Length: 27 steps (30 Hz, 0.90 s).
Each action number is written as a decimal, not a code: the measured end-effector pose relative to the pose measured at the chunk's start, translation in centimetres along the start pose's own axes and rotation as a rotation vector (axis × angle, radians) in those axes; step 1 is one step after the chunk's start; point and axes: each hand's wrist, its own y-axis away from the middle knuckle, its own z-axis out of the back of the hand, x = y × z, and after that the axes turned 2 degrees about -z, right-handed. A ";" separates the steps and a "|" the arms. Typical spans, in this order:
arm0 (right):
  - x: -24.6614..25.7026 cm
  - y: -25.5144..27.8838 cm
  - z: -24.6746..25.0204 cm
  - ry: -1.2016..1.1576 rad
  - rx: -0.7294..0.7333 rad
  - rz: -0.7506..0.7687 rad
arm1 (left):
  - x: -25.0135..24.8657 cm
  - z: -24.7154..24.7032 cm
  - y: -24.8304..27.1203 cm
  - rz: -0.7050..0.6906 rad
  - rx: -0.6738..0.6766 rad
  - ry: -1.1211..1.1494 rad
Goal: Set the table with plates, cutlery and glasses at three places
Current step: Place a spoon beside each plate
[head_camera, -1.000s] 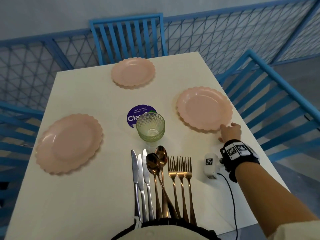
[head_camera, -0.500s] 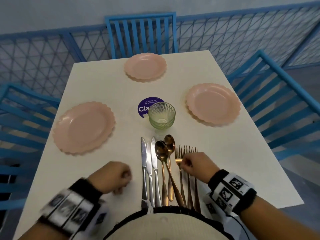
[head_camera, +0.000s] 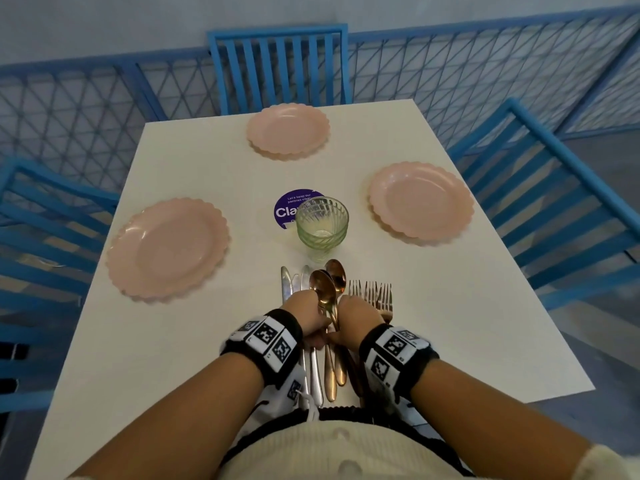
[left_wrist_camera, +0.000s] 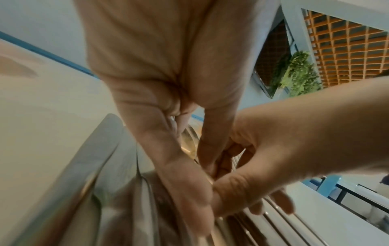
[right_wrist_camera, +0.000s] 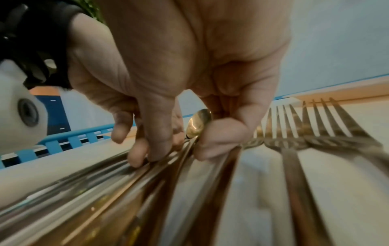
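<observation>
Three pink scalloped plates lie on the white table (head_camera: 450, 323): one left (head_camera: 166, 247), one far (head_camera: 287, 129), one right (head_camera: 420, 202). A green ribbed glass (head_camera: 322, 223) stands in the middle. Near the front edge lie knives (head_camera: 285, 285), copper spoons (head_camera: 327, 289) and forks (head_camera: 375, 294) side by side. My left hand (head_camera: 313, 327) and right hand (head_camera: 343, 323) meet over the spoon handles. In the right wrist view my right hand (right_wrist_camera: 185, 146) pinches a spoon (right_wrist_camera: 200, 123) by its handle. In the left wrist view my left hand (left_wrist_camera: 202, 166) closes thumb and fingers on a spoon handle next to the knives (left_wrist_camera: 94, 166).
Blue slatted chairs stand at the far end (head_camera: 280, 67), the left (head_camera: 45, 220) and the right (head_camera: 554, 188) of the table. A purple round sticker (head_camera: 287, 209) lies behind the glass. Blue mesh fencing surrounds the area.
My right hand came back from the right plate to the cutlery. My left hand came into view and moved right onto the spoons. Both hands now meet at the spoon handles.
</observation>
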 end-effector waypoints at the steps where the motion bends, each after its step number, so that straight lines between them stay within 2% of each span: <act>1: 0.1 -0.1 0.2 0.007 0.014 -0.007 | 0.1 0.0 -0.1 0.017 0.013 0.067; 3: 0.3 -0.4 0.6 0.028 0.053 -0.024 | -0.2 0.1 -0.1 0.025 0.013 0.089; 7: 0.9 -0.8 0.9 0.017 0.088 -0.030 | -1.2 0.5 0.2 -0.008 -0.084 -0.135; 10: 1.0 -1.0 0.8 0.005 0.091 -0.020 | -1.3 0.6 0.3 -0.018 -0.064 -0.123; 16: 1.0 -0.8 1.2 -0.086 0.024 0.023 | 0.2 1.1 0.1 -0.051 -0.138 0.067; 20: 2.0 -0.6 2.2 -0.107 -0.043 0.111 | 1.8 2.4 0.9 -0.092 -0.162 0.301; 27: 6.0 -1.7 4.0 -0.242 -0.128 0.233 | 5.0 5.0 3.2 -0.182 -0.392 0.627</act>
